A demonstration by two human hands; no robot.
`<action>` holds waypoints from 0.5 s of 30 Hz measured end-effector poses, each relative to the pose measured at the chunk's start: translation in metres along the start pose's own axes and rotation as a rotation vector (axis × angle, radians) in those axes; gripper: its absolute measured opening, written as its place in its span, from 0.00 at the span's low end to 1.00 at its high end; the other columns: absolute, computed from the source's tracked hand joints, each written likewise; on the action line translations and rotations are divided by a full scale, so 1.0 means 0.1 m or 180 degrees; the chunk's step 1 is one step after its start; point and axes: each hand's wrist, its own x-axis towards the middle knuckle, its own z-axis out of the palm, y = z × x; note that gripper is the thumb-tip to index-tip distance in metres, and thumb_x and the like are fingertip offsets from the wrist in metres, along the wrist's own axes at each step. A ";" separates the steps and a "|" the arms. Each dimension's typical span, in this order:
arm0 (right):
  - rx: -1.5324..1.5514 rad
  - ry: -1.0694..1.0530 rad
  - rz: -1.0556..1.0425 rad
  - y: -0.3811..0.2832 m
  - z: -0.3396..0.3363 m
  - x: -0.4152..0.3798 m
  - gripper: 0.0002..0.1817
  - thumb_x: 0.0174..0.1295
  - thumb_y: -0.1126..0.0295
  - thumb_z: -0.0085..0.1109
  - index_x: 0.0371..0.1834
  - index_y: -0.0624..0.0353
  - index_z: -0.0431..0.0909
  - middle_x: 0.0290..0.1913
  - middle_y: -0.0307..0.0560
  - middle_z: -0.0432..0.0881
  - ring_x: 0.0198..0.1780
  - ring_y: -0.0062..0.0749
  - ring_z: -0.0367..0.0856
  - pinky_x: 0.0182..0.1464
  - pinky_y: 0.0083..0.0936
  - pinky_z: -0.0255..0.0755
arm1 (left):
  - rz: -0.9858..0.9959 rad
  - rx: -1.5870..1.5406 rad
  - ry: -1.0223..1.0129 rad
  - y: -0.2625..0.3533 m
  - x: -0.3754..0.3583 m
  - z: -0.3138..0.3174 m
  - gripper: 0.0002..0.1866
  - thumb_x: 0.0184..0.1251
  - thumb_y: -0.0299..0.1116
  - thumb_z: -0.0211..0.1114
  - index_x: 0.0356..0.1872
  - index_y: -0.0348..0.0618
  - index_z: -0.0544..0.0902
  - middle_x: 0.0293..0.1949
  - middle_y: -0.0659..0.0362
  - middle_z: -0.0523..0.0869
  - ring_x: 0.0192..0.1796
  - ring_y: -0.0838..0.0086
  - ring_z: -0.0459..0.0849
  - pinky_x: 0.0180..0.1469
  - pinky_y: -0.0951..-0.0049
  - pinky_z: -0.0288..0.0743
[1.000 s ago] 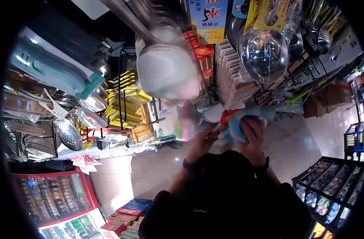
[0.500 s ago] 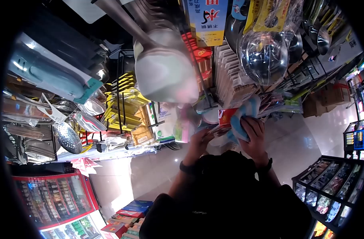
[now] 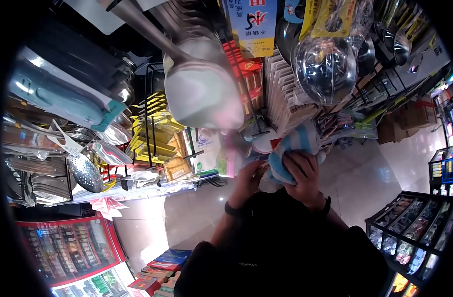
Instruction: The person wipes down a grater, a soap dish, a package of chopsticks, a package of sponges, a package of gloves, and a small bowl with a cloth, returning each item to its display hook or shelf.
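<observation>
My right hand (image 3: pixel 303 174) is closed around a blue-and-white striped cloth (image 3: pixel 301 138), which is bunched up and hangs over the fingers. Just left of it, my left hand (image 3: pixel 247 183) is closed with its fingers curled against the cloth's near side. It grips a small flat packet, now mostly covered by the cloth; a bit of red (image 3: pixel 274 143) shows beside the cloth. Both hands are in front of my chest, below the hanging kitchen tools. A large metal spatula (image 3: pixel 201 94) hangs above and left of them, and a shiny ladle (image 3: pixel 326 69) hangs above right.
Racks hold yellow packs (image 3: pixel 154 128), a perforated spoon (image 3: pixel 85 173) and a row of flat carded packs (image 3: pixel 286 84). Cardboard boxes (image 3: pixel 409 121) stand on the floor at right. A black tiered display (image 3: pixel 414 227) is lower right, a red-framed case (image 3: pixel 68 245) lower left.
My right hand has moved left and slightly down with the cloth, which now covers most of the red-fronted packet. My left hand stays near the same spot.
</observation>
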 end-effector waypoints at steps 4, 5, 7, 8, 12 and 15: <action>-0.0051 0.0033 -0.0155 0.05 -0.02 -0.01 0.27 0.45 0.71 0.62 0.55 0.54 0.81 0.57 0.43 0.79 0.55 0.44 0.75 0.56 0.41 0.68 | 0.0005 -0.0210 0.0228 -0.01 -0.01 0.05 0.13 0.66 0.24 0.67 0.50 0.35 0.82 0.43 0.48 0.88 0.44 0.62 0.87 0.47 0.66 0.80; -0.0075 0.0036 -0.0200 0.07 -0.03 -0.01 0.27 0.45 0.72 0.62 0.55 0.54 0.81 0.57 0.43 0.79 0.56 0.44 0.75 0.56 0.41 0.68 | 0.0081 -0.0258 0.0241 -0.05 -0.01 0.05 0.13 0.65 0.24 0.68 0.50 0.35 0.82 0.42 0.48 0.88 0.44 0.62 0.87 0.46 0.66 0.79; -0.0119 0.0054 -0.0157 0.15 -0.06 -0.05 0.27 0.45 0.73 0.62 0.55 0.55 0.82 0.57 0.43 0.79 0.56 0.43 0.76 0.56 0.40 0.68 | 0.0063 -0.0440 0.0213 -0.18 -0.03 0.07 0.13 0.65 0.26 0.69 0.49 0.35 0.82 0.41 0.49 0.87 0.43 0.63 0.87 0.45 0.66 0.79; -0.0139 0.0060 -0.0136 0.18 -0.07 -0.07 0.27 0.44 0.73 0.63 0.55 0.55 0.82 0.57 0.43 0.79 0.56 0.43 0.76 0.56 0.40 0.69 | -0.0031 -0.0577 0.0177 -0.30 -0.06 0.09 0.13 0.65 0.26 0.69 0.49 0.35 0.81 0.40 0.49 0.87 0.42 0.63 0.86 0.44 0.66 0.79; -0.0208 0.0164 0.0033 0.26 -0.12 -0.09 0.27 0.44 0.75 0.62 0.54 0.56 0.82 0.56 0.44 0.80 0.57 0.45 0.77 0.57 0.39 0.69 | 0.0127 -0.0470 0.0279 -0.45 -0.06 0.10 0.13 0.65 0.28 0.69 0.48 0.34 0.81 0.38 0.50 0.87 0.41 0.66 0.86 0.43 0.67 0.78; -0.0245 0.0271 0.0091 0.24 -0.12 -0.08 0.27 0.44 0.76 0.62 0.54 0.57 0.82 0.56 0.45 0.80 0.56 0.46 0.77 0.58 0.39 0.70 | 0.0064 -0.0501 0.0154 -0.40 -0.03 0.07 0.14 0.66 0.27 0.69 0.49 0.34 0.81 0.38 0.50 0.87 0.41 0.67 0.86 0.43 0.67 0.78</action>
